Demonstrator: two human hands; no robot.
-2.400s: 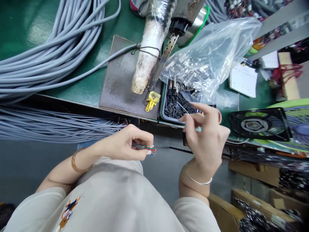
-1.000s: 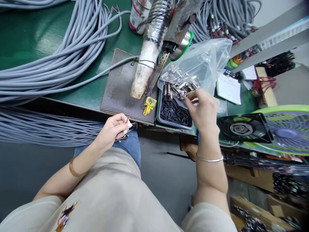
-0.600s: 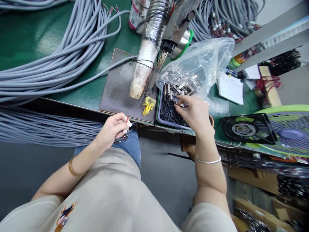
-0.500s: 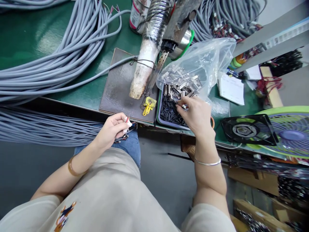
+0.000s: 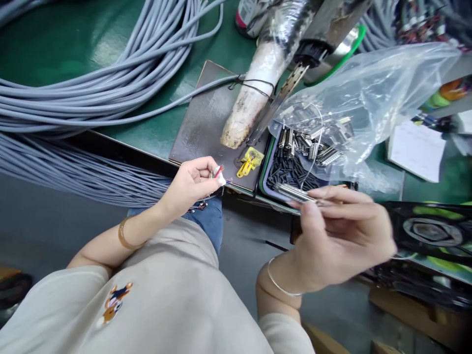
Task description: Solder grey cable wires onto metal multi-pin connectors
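Note:
My left hand (image 5: 191, 183) is closed in a pinch around a cable end (image 5: 220, 176), where a white piece and thin red and other coloured wires stick out past the fingertips. My right hand (image 5: 341, 231), somewhat blurred, grips a silvery multi-pin connector (image 5: 294, 192) between thumb and fingers, above the front edge of the bin. Behind it, the blue-grey bin (image 5: 262, 183) holds many short black sleeves (image 5: 287, 167) and several metal connectors (image 5: 327, 155). A clear plastic bag (image 5: 383, 93) with more connectors in it lies over the bin's back.
A soldering iron (image 5: 282, 93) and a wrapped white tube (image 5: 249, 105) reach down over a dark board (image 5: 199, 118). Yellow tabs (image 5: 250, 162) lie on that board. Coiled grey cables (image 5: 110, 98) fill the left; a paper pad (image 5: 416, 150) and black fan (image 5: 431, 231) are at right.
My right hand has come up out of the bin toward me, now with a connector in its fingers. My left hand keeps its pinch on the cable end. The view has shifted.

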